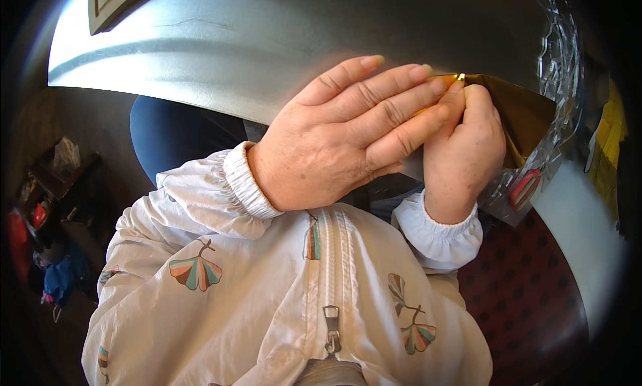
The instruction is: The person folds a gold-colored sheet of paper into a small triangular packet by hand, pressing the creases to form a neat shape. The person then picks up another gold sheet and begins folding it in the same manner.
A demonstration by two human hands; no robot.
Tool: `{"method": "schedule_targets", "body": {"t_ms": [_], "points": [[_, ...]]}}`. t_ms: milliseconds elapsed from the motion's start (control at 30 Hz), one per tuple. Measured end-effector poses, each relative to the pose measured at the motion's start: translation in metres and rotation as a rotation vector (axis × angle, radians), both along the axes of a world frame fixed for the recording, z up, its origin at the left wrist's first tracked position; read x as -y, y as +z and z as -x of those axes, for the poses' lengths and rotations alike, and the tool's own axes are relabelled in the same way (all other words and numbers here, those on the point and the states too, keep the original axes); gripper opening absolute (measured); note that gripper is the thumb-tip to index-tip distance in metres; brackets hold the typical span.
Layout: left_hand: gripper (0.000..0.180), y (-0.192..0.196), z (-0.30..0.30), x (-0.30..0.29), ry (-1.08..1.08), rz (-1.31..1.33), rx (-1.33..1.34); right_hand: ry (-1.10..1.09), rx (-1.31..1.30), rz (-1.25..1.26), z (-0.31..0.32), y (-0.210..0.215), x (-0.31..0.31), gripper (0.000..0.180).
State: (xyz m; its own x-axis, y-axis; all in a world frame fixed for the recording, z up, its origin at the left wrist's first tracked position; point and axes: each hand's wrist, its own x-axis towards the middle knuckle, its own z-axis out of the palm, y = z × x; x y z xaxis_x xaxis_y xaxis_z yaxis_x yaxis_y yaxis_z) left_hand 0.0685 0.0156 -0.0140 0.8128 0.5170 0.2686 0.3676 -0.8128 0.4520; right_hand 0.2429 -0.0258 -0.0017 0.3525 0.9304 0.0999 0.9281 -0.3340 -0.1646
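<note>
Fingers stretched out and held together, my left hand lies palm down above the table's near edge. Its fingertips reach over a strip of shiny gold foil and meet my right hand's fingers. My right hand is closed in a pinch on the gold foil sheet, which spreads out to the right of it, brown where shaded. A bright fold glints at the pinching fingertips. Most of the foil between the two hands is hidden under my left fingers.
The grey metal tabletop curves across the front, with a cream framed panel at its far left. Crumpled clear plastic hangs along the right edge, beside red-handled scissors. A dark red patterned surface lies lower right; cluttered shelves stand left.
</note>
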Motion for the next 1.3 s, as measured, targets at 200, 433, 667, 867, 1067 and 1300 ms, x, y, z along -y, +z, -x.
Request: {"method": "schedule_targets", "body": {"t_ms": [200,433,667,867,1067,1300], "points": [[0.075,-0.005,-0.006,0.000,-0.056,0.018,-0.186,0.000,-0.073,0.022,-0.003,0.003,-0.002,0.021],[0.075,-0.004,-0.006,0.000,-0.070,-0.005,-0.230,0.001,-0.229,0.028,-0.011,0.005,-0.003,0.020],[0.076,-0.005,-0.006,0.002,-0.063,-0.016,-0.239,-0.013,-0.165,0.027,-0.006,0.003,-0.003,0.018],[0.080,-0.005,-0.007,0.004,-0.061,0.040,-0.187,-0.044,-0.024,0.031,-0.001,0.001,-0.001,0.017],[0.093,-0.005,-0.006,0.003,-0.058,0.058,-0.183,-0.229,-0.063,0.025,-0.005,-0.002,0.009,0.033],[0.099,-0.007,-0.005,0.005,-0.069,0.017,-0.175,-0.209,0.061,-0.109,-0.020,-0.021,0.024,0.037]]}}
